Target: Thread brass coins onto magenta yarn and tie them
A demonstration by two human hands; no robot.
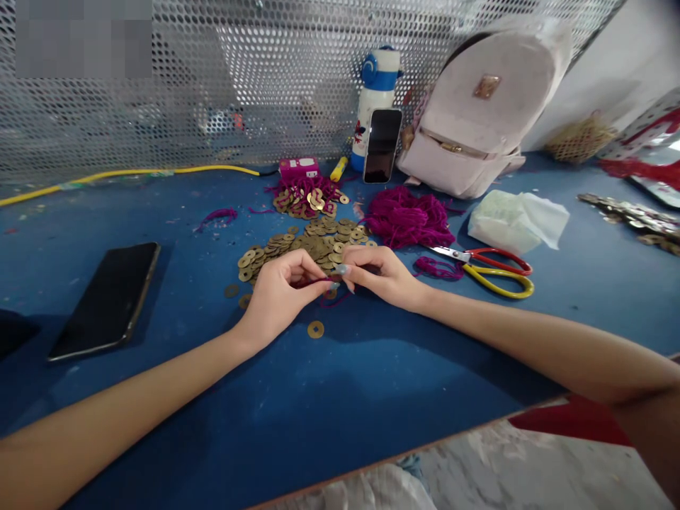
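My left hand (pixel 290 287) and my right hand (pixel 380 275) meet fingertip to fingertip over the near edge of a pile of brass coins (pixel 316 242) with holes in the middle. Both are closed in a pinch on a thin purple cord (pixel 334 301), whose loose end hangs below the fingers. Whether a coin sits between the fingertips is hidden. One loose coin (pixel 315 329) lies on the blue table just below my hands. Behind the pile, more coins tied with purple cord (pixel 311 195) form a bunch. A heap of purple cord (pixel 409 216) lies beyond my right hand.
Scissors (pixel 496 269) with red and yellow handles rest at right, near a tissue pack (pixel 515 219). A dark phone (pixel 106 301) lies at left. Behind stand another phone (pixel 382 145), a bottle (pixel 372 106), a pale backpack (pixel 478 113) and a perforated metal screen (pixel 180 92).
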